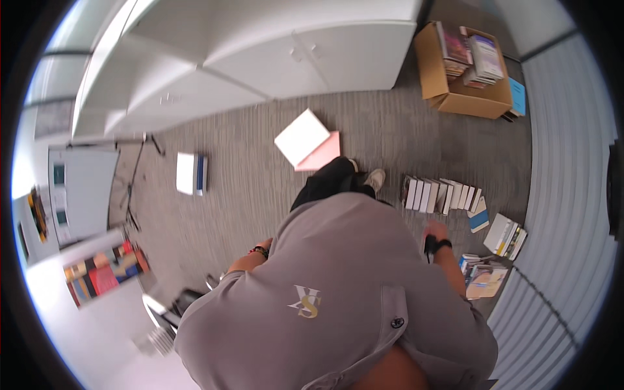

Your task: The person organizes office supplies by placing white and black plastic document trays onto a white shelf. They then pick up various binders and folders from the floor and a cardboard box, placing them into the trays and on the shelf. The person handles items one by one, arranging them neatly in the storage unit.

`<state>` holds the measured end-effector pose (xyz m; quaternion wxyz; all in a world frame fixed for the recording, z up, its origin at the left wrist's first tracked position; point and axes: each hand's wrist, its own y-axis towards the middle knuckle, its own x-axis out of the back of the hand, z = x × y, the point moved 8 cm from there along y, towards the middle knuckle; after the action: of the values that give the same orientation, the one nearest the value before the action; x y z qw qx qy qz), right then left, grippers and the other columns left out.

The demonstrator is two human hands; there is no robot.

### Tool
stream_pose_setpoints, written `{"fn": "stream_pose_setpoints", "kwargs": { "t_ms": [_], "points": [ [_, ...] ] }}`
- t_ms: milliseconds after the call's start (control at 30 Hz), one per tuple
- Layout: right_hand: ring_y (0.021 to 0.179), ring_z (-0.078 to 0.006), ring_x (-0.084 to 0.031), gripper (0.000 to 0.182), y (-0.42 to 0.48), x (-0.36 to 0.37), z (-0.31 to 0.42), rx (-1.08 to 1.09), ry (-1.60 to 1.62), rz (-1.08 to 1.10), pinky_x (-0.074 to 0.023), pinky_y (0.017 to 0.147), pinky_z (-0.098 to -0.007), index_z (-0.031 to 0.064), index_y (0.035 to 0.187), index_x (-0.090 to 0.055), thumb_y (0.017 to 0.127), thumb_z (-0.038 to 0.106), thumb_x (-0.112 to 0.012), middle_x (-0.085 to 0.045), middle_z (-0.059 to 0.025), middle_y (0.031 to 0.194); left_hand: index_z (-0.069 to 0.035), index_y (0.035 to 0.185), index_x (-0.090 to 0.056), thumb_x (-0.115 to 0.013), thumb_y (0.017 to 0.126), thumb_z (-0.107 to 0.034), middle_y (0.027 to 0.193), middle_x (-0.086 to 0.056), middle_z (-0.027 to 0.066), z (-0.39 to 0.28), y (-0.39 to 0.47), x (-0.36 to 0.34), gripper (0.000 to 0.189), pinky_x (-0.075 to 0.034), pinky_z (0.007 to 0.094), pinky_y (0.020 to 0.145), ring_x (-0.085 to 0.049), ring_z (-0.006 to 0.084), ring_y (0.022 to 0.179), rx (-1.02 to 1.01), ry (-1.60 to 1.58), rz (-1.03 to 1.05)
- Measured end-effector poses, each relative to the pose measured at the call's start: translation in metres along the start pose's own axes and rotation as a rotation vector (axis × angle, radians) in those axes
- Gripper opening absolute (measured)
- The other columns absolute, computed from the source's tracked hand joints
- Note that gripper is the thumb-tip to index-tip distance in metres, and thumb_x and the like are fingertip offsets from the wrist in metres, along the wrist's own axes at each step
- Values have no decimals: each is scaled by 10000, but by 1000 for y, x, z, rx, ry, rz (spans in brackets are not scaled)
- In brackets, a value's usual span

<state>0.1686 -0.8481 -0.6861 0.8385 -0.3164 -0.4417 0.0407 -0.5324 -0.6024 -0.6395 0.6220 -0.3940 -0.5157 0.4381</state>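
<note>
My left hand (264,243) hangs at my left side, a beaded bracelet on its wrist. My shirt and hip hide most of its fingers, so its grip does not show. On the right, my right hand (435,229) is lowered and motion-blurred, with a black band around the wrist. It is nearest to a row of books (434,195) standing on the floor, seemingly apart from them. Ahead of my feet lies a large white book or box (302,136), partly over a pink one (321,153).
A cardboard box (468,100) of books stands by white cabinets (360,58). More books lie at right, including one stack (504,236) and another (482,280). Books (191,174) sit on the floor at left, near a whiteboard stand (129,190) and a bookshelf (105,273).
</note>
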Motion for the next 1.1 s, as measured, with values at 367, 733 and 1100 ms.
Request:
{"fn": "stream_pose_setpoints", "kwargs": {
  "t_ms": [367, 733, 1100],
  "points": [
    [598, -186, -620, 322, 177, 146, 101, -417, 781, 86, -521, 515, -340, 60, 1064, -615, 893, 330, -654, -649, -87, 840, -39, 1386, -449, -694, 887, -365, 1301, -554, 131, -62, -91, 43, 644, -533, 404, 846, -626, 265, 1085, -140, -1796, -286],
    [605, -172, -609, 277, 137, 76, 274, -337, 653, 177, -511, 501, -324, 107, 1108, -605, 908, 295, -646, -632, -72, 821, -103, 1293, -500, -698, 880, -354, 1180, -600, 122, 49, -8, -114, 522, -536, 502, 794, -637, 359, 1006, -2, -2088, -82],
    [544, -208, -617, 227, 57, -13, 272, -465, 556, 229, -522, 479, -353, 69, 971, -646, 873, 274, -658, -626, -74, 732, -20, 1179, -574, -589, 927, -234, 1061, -630, 148, 164, 99, -128, 331, -549, 455, 723, -652, 325, 893, 172, -2060, 12]
  ]
}}
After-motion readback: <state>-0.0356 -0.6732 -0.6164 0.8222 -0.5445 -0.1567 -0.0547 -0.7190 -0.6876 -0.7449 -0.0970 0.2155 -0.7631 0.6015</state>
